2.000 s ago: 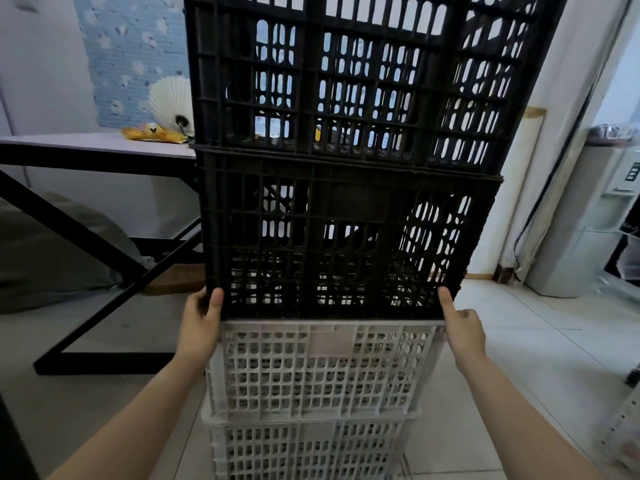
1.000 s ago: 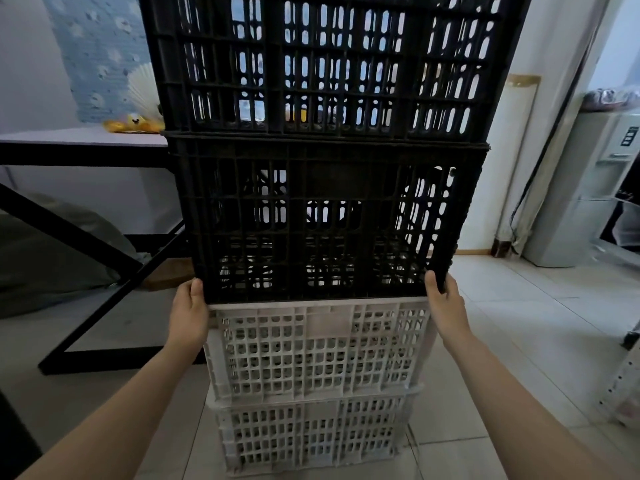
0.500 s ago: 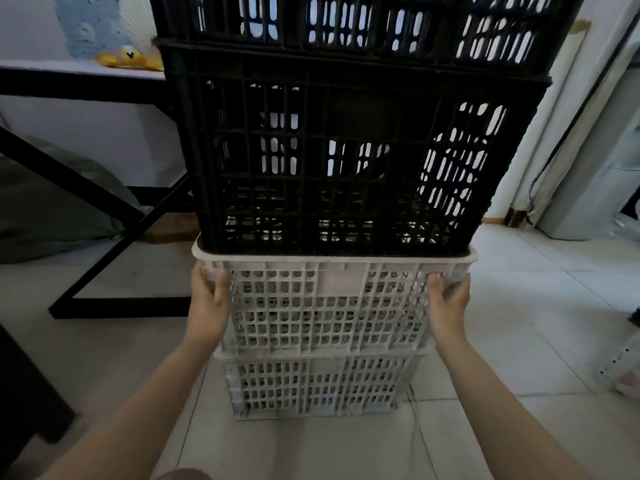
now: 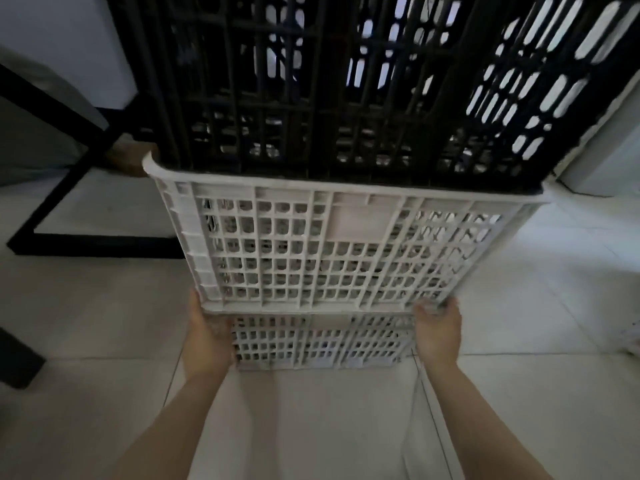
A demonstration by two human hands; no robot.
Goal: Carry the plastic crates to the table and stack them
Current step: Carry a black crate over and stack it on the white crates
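A stack of slotted plastic crates stands on the tiled floor right in front of me. A black crate (image 4: 346, 98) fills the top of the view and sits in the upper white crate (image 4: 329, 247), which rests on the lower white crate (image 4: 322, 344). My left hand (image 4: 207, 337) is at the left bottom corner of the upper white crate, fingers curled under its edge. My right hand (image 4: 438, 330) grips the right bottom corner the same way. The fingertips are hidden between the two white crates.
The black metal table frame (image 4: 90, 237) stands on the floor to the left, with a grey cushion (image 4: 34, 133) behind it. A thin white cable (image 4: 412, 410) runs along the tiles near my right forearm. A white appliance (image 4: 602, 161) stands at the right.
My hands have slid down from the black crate's bottom corners, past the upper white crate's rim, to its base. My view has dropped lower and closer to the stack.
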